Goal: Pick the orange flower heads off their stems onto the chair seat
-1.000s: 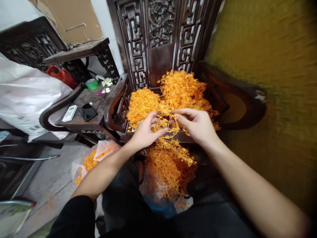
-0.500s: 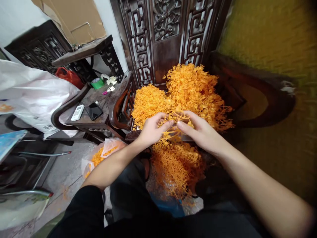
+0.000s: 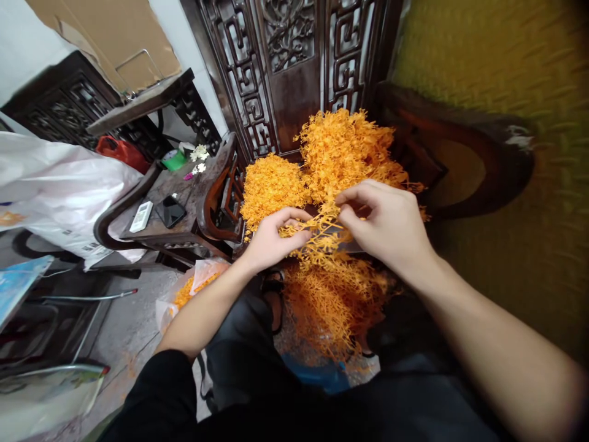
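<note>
My left hand [image 3: 277, 239] is closed, thumb and fingers round an orange plastic flower sprig [image 3: 326, 226] with thin branching stems. My right hand [image 3: 386, 224] pinches the sprig's right side, back of the hand turned up. Behind the hands, on the dark wooden chair seat, are a tall heap of orange sprigs [image 3: 345, 147] at the right and a lower heap of small orange pieces [image 3: 271, 187] at the left. Below, between my legs, hangs or lies a mass of orange branching stems [image 3: 334, 301]; what holds it up is hidden.
At the left a wooden side table [image 3: 145, 230] bears a black phone [image 3: 170, 211], a white device [image 3: 141, 217] and green tape [image 3: 173, 159]. A clear bag [image 3: 205, 270] with orange pieces stands on the floor. The chair's armrest [image 3: 488, 141] curves at the right.
My right hand has lifted and turned, its fingers moving up and slightly right, away from my left hand. The sprig between them shows more openly. The whole view has shifted slightly.
</note>
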`<state>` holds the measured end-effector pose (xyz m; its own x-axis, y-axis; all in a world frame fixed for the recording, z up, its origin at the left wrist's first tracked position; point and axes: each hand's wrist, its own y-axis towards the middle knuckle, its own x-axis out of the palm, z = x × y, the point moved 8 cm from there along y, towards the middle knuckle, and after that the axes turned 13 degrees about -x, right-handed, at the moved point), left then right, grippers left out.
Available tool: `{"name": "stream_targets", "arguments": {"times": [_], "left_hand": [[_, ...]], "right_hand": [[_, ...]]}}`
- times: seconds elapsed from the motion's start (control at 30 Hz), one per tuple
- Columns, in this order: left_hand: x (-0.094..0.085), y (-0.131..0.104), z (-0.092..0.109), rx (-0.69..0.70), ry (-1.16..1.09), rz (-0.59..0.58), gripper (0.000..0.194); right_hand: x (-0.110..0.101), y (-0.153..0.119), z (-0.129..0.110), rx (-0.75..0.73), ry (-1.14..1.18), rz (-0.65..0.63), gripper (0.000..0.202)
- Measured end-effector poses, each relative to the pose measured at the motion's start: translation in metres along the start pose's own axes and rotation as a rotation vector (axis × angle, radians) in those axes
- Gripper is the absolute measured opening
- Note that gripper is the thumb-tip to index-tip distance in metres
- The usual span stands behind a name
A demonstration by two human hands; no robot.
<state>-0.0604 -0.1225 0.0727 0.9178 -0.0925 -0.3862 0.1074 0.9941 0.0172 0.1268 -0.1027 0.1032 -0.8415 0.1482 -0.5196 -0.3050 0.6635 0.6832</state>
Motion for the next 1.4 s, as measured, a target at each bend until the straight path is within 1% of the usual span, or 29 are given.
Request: {"name": "stream_targets", "arguments": {"times": [0.07,0.1,0.17,0.23,0.3,0.4,0.47,0.5,0.57,0.6,0.67,0.73,0.8,0.87,0.93,1.0,1.07,1.13,1.17,1.23,1.33,1.4], "left_hand": [[-0.007,0.004,-0.008,-0.085,-0.132,-0.033,0.028],[-0.011,0.007,-0.014,-0.14,-0.231,-0.043,0.03],[-0.018,0.011,-0.024,-0.224,-0.4,-0.031,0.029],[-0.023,0.014,-0.03,-0.256,-0.45,0.011,0.027],[-0.025,0.015,-0.031,-0.261,-0.451,0.037,0.028],[-0.021,0.015,-0.028,-0.259,-0.499,-0.01,0.043],[-0.019,0.013,-0.023,-0.212,-0.496,-0.031,0.055],[-0.019,0.011,-0.02,-0.18,-0.467,-0.022,0.062],[-0.019,0.009,-0.017,-0.137,-0.384,0.007,0.073],[-0.019,0.009,-0.018,-0.133,-0.337,0.018,0.076],[-0.017,0.009,-0.022,-0.146,-0.249,0.034,0.071],[-0.017,0.01,-0.026,-0.161,-0.171,0.05,0.062],[-0.02,0.012,-0.03,-0.149,-0.097,0.086,0.053],[-0.024,0.014,-0.031,-0.116,-0.043,0.124,0.046],[-0.029,0.016,-0.033,-0.084,-0.038,0.161,0.039],[-0.032,0.018,-0.036,-0.068,-0.057,0.187,0.034],[-0.034,0.02,-0.038,-0.06,-0.054,0.202,0.03],[-0.034,0.022,-0.041,-0.068,-0.056,0.201,0.028],[-0.034,0.024,-0.042,-0.082,-0.08,0.192,0.028],[-0.032,0.027,-0.046,-0.121,-0.168,0.161,0.031],[-0.031,0.03,-0.046,-0.131,-0.286,0.141,0.038],[-0.035,0.032,-0.044,-0.092,-0.313,0.171,0.04]], "right_hand": [[0.003,0.003,-0.002,-0.04,0.027,-0.07,0.017],[0.005,0.003,0.0,-0.032,0.06,-0.099,0.015],[0.01,0.002,0.009,0.054,0.165,-0.117,0.01],[0.014,-0.002,0.021,0.178,0.281,-0.087,0.011],[0.016,-0.004,0.029,0.258,0.342,-0.046,0.016],[0.011,-0.005,0.033,0.29,0.31,0.023,0.019],[0.007,-0.004,0.03,0.269,0.251,0.06,0.018],[0.004,-0.003,0.027,0.245,0.213,0.076,0.017],[0.0,-0.002,0.019,0.167,0.125,0.099,0.013],[-0.001,-0.001,0.014,0.121,0.085,0.1,0.011],[0.0,-0.001,0.007,0.047,0.033,0.09,0.01],[0.002,-0.002,0.004,0.023,0.027,0.089,0.012],[0.005,-0.004,0.009,0.062,0.079,0.102,0.016],[0.012,-0.007,0.017,0.139,0.164,0.089,0.021],[0.022,-0.01,0.025,0.225,0.203,0.016,0.023],[0.033,-0.014,0.03,0.291,0.158,-0.118,0.021],[0.042,-0.018,0.032,0.32,0.08,-0.257,0.015],[0.044,-0.02,0.03,0.306,0.024,-0.324,0.009],[0.044,-0.019,0.029,0.293,0.012,-0.32,0.007],[0.042,-0.019,0.027,0.297,0.053,-0.261,0.008],[0.046,-0.021,0.029,0.382,0.302,-0.163,0.018],[0.05,-0.021,0.028,0.421,0.491,-0.073,0.025]]}}
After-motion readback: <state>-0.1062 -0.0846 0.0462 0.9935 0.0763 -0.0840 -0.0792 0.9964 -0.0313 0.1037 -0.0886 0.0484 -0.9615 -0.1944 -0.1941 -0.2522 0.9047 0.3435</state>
